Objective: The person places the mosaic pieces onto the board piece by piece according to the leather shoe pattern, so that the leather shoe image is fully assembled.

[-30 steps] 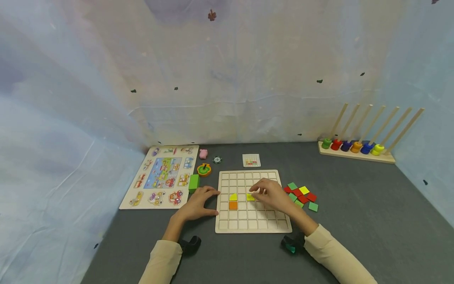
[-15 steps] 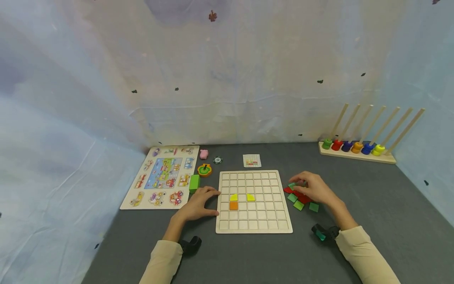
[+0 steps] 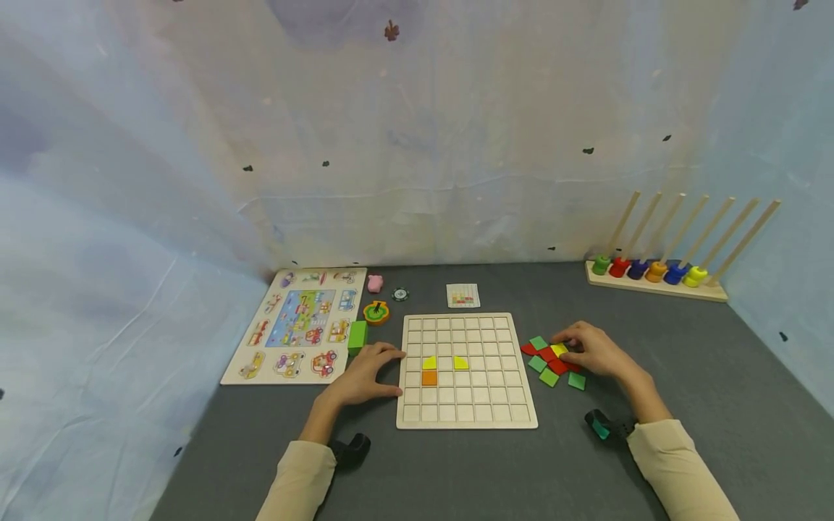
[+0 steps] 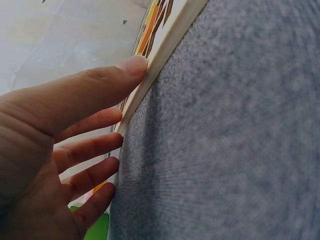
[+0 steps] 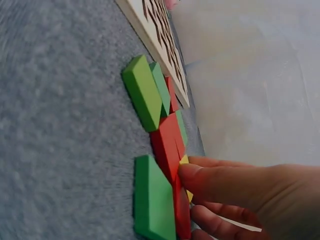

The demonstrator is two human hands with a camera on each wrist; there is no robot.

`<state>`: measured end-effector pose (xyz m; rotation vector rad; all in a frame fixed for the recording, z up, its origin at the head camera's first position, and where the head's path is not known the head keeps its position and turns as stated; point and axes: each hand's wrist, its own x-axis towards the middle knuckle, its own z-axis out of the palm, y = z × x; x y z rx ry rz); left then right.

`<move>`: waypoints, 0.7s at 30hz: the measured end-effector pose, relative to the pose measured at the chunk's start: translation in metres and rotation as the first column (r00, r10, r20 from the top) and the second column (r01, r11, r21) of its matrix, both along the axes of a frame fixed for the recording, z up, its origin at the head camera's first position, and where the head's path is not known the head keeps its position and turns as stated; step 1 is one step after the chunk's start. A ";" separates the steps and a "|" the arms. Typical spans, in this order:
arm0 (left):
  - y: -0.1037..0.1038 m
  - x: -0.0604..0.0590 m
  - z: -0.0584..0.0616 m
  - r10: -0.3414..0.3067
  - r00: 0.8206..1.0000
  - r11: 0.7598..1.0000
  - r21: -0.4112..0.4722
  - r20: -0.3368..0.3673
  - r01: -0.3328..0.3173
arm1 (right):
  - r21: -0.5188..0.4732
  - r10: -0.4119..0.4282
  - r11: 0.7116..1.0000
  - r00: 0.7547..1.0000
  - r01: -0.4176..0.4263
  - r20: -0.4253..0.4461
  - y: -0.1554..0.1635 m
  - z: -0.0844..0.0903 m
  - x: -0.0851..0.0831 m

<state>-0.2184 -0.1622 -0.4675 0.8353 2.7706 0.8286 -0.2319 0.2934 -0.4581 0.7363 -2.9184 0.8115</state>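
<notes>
A pale wooden grid board (image 3: 481, 413) lies on the dark table, with two yellow pieces and an orange square (image 3: 429, 378) set in its cells. My left hand (image 3: 361, 374) rests at the board's left edge, thumb and fingertips touching it, fingers spread and nearly straight. To the right of the board is a loose pile of red, green and yellow tiles. There my right hand (image 3: 594, 350) pinches a yellow tile (image 3: 558, 349) between thumb and index finger. In the right wrist view, red tiles (image 5: 167, 142) and a green tile (image 5: 152, 200) lie beside the thumb.
A small pattern card (image 3: 463, 295) lies behind the board. On the left are a picture puzzle (image 3: 242, 358), a green block (image 3: 357, 336), a tree piece (image 3: 376, 312), a pink pig (image 3: 374, 283) and a round token (image 3: 400, 294). A peg rack (image 3: 658, 284) stands back right.
My right hand has left the yellow piece on the board and moved right to the tile pile, then slightly further right to a yellow tile there. The left hand has stayed in place.
</notes>
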 end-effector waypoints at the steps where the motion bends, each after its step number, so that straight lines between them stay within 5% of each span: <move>1: 0.000 0.000 0.000 0.000 1.000 1.000 -0.002 0.002 0.000 | -0.001 -0.007 1.000 1.000 0.007 -0.008 0.000 -0.001 0.000; 12: 0.000 0.000 -0.001 0.006 1.000 1.000 -0.016 0.005 -0.006 | -0.097 -0.250 0.963 0.968 0.250 0.002 -0.017 0.003 -0.007; 21: 0.000 -0.001 -0.002 0.002 1.000 1.000 -0.006 -0.001 -0.002 | -0.272 -0.170 0.947 0.985 0.170 0.022 -0.072 0.001 -0.004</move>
